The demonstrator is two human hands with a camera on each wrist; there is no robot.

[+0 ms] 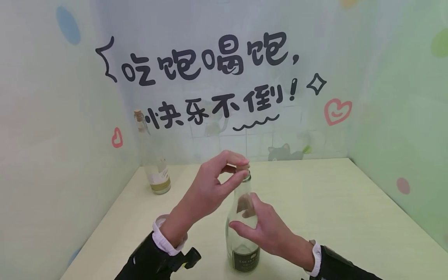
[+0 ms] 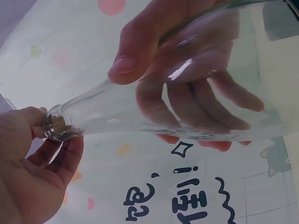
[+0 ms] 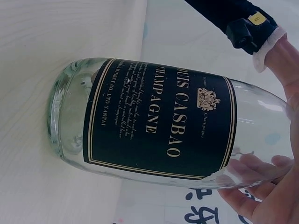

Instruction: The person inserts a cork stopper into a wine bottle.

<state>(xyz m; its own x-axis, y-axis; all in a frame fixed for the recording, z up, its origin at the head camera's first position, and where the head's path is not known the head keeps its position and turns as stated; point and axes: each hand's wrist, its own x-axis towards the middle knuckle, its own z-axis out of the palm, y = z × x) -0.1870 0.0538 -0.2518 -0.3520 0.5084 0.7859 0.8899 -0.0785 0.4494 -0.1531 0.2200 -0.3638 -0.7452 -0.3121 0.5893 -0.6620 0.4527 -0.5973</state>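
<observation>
A clear glass champagne bottle (image 1: pixel 240 245) stands upright on the table, a dark label (image 3: pixel 159 121) with gold lettering on its lower body. My right hand (image 1: pixel 271 229) grips the bottle around its upper body; its fingers show through the glass in the left wrist view. At the bottle's mouth, my left hand (image 1: pixel 206 190) pinches a cork (image 1: pixel 242 167) between thumb and fingers. The cork's lower part (image 2: pixel 59 124) shows inside the glass neck in the left wrist view. My left fingers partly hide its top.
Another clear bottle (image 1: pixel 160 177), with a cork (image 1: pixel 138 114) in its neck and a white and gold label, stands at the table's back left. Printed walls (image 1: pixel 395 116) enclose the pale table (image 1: pixel 315 202) on the left, back and right.
</observation>
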